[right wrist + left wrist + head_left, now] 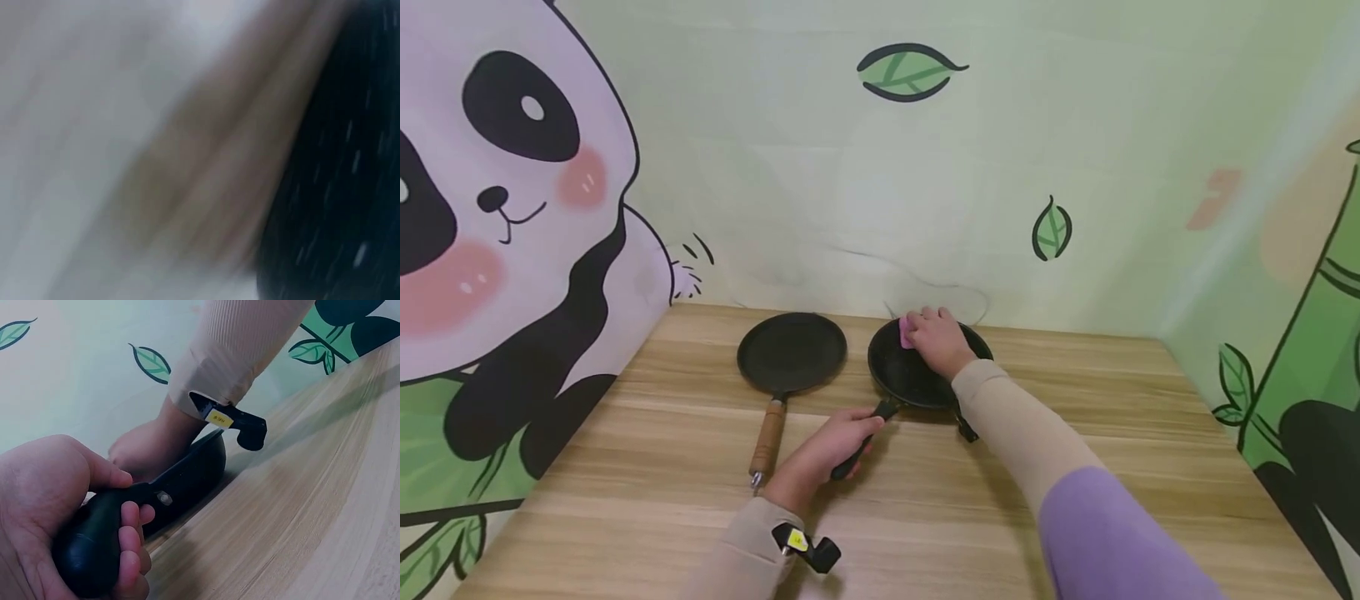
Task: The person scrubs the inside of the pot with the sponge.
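Note:
A black frying pan [897, 373] sits near the back of the table, its black handle pointing toward me. My left hand [841, 437] grips that handle; in the left wrist view, the fingers and thumb of the left hand [44, 500] wrap round it. Over the inside of the pan, my right hand [940, 342] holds a pink sponge [905, 332] against the surface. Fingers cover most of the sponge, and the right forearm hides the pan's right side. Motion blurs the right wrist view, where a dark speckled surface [350, 156] fills the right side.
To the left lies a flat black griddle pan [792, 352] with a wooden handle [768, 437]. The wood-grain table [1112, 400] meets a wall [775, 208] painted with leaves and a panda right behind both pans.

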Demonstrator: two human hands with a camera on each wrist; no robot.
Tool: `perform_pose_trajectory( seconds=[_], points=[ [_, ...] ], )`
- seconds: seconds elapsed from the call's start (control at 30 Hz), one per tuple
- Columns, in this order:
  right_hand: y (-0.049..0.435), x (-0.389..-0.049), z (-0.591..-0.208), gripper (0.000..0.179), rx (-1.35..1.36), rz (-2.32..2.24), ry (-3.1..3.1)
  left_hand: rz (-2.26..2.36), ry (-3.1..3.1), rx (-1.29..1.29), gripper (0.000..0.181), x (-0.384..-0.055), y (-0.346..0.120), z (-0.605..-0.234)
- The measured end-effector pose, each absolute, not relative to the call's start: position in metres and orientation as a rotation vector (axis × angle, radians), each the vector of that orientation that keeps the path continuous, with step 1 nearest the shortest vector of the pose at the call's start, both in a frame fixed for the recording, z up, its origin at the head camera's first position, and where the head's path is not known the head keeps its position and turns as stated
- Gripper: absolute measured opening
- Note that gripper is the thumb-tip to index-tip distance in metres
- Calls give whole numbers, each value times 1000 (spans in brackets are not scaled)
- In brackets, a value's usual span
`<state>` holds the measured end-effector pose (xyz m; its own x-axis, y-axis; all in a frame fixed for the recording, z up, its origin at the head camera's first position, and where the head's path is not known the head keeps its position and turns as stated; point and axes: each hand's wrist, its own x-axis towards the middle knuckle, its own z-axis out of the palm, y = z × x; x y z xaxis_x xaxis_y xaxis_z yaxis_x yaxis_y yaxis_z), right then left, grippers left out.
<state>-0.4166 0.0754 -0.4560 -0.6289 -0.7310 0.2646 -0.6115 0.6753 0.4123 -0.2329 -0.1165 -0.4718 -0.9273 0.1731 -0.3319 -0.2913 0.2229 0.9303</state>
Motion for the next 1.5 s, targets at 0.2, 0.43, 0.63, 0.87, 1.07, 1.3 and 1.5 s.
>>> perform_pose_trajectory(
  seconds=[0.2, 0.43, 0.63, 0.87, 1.07, 1.3, 1.5],
  points=[
    [102, -419, -449, 12, 914, -415, -2617, 1772, 2126, -141, 43, -232, -111, -474],
    [124, -410, -426, 11, 893, -644, -2737, 1787, 2125, -158, 45, -233, -113, -475],
    [126, -396, -407, 11, 925, -813, -2848, 1800, 2115, -163, 44, -235, -114, -476],
    [123, -378, -392, 14, 938, -814, -3072, 1796, 2117, -175, 45, -235, -112, -477],
    [126, -374, -390, 39, 1144, -497, -3327, 1800, 2126, -173, 45, -235, -113, -475],
    [127, -371, -393, 23, 1194, 208, -3483, 1808, 2111, -175, 44, -235, -113, -474],
    [117, -362, -410, 27, 1096, 780, -3414, 1791, 2106, -200, 44, -234, -111, -474]
  ],
)
